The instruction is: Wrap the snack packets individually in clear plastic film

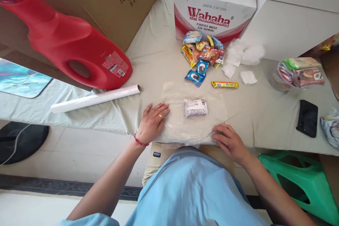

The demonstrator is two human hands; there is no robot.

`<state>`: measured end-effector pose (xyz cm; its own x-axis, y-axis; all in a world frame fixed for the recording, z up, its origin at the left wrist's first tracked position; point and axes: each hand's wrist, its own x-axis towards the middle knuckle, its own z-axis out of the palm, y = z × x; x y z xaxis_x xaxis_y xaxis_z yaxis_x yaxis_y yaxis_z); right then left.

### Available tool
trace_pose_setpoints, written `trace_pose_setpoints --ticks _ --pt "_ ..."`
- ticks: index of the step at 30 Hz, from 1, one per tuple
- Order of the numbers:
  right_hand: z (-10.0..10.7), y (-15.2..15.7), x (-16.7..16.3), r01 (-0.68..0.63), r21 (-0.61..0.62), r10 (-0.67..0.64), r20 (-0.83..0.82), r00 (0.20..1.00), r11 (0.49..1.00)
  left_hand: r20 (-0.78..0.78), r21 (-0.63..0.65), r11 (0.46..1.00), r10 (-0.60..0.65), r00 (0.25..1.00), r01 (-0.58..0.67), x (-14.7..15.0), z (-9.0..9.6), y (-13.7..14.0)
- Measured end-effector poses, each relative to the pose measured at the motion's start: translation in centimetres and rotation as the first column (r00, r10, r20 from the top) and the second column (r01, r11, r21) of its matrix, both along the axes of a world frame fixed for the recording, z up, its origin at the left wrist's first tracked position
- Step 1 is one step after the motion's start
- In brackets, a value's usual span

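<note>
A sheet of clear plastic film [174, 127] lies spread on the cloth-covered table. On it rests a small white snack packet [196, 107] with printed text and a barcode. My left hand [154, 122] lies flat over the film's left edge, fingers stretched out, with a ring and a red wrist cord. At the front right corner, my right hand [228, 140] has its fingers bent together on the film's edge, which creases there. Beyond the film lies a yellow snack bar [225, 84], near a pile of wrapped snacks [205, 51].
A red jug [87, 49] and a white roll [95, 99] lie left. Behind stand a Wahaba-style water carton [212, 14] and a cardboard box [106, 3]. Crumpled white wads [242, 54], a snack tub [284, 77] and a phone [307, 118] are right; a green stool [315, 183] stands below.
</note>
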<state>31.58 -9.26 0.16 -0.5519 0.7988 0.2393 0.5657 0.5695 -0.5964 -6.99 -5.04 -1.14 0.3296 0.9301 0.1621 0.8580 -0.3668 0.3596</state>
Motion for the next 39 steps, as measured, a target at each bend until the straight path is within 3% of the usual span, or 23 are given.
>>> trace_pose_setpoints --ticks 5,9,11,13,16,21,25,29,32,34,37,39 --pt "3.0 3.4 -0.6 -0.002 -0.038 0.0 -0.052 0.999 0.999 0.007 0.1 0.99 -0.103 0.995 0.101 -0.5 1.9 -1.2" --pt "6.3 7.0 -1.0 -0.04 -0.062 0.035 -0.08 0.996 0.997 0.046 -0.066 0.933 -0.352 0.935 0.355 -0.6 2.7 -2.2" --pt "7.3 8.7 -1.4 -0.034 -0.111 0.022 -0.106 0.994 0.993 0.067 -0.121 0.917 -0.374 0.925 0.379 -0.6 2.2 -2.3" --pt "7.9 10.2 -1.7 -0.016 -0.175 -0.006 -0.121 0.993 0.984 0.083 -0.097 0.929 -0.351 0.933 0.358 -0.5 1.3 -2.1" --pt "8.1 12.3 -2.4 0.041 -0.316 -0.082 -0.118 0.99 0.948 0.102 -0.007 0.946 -0.323 0.941 0.325 -0.2 0.3 -1.5" --pt "7.7 14.7 -3.5 0.061 -0.615 -0.198 -0.157 0.968 0.786 0.114 0.079 0.945 -0.326 0.938 0.318 1.3 0.6 -0.8" --pt "7.1 15.5 -3.9 0.095 -0.671 -0.232 -0.118 0.965 0.735 0.13 0.155 0.909 -0.408 0.904 0.388 3.0 1.2 -1.8" --pt "6.2 15.7 -4.0 0.129 -0.696 -0.263 -0.088 0.961 0.706 0.169 0.142 0.889 -0.456 0.874 0.436 4.4 0.4 -3.1" --pt "5.8 15.8 -3.8 0.15 -0.72 -0.288 -0.071 0.955 0.677 0.295 0.075 0.933 -0.357 0.886 0.351 4.4 -0.2 -3.1" --pt "5.7 16.0 -3.7 0.159 -0.727 -0.298 -0.066 0.952 0.668 0.419 -0.003 0.969 -0.224 0.88 0.247 4.1 0.0 -2.6" --pt "5.5 16.4 -3.4 0.165 -0.716 -0.297 -0.062 0.953 0.679 0.54 -0.152 0.988 0.091 0.837 -0.009 3.5 1.1 -1.1" --pt "5.1 16.8 -3.2 0.172 -0.703 -0.292 -0.054 0.955 0.69 0.526 -0.256 0.947 0.305 0.794 -0.195 3.3 1.9 0.3"
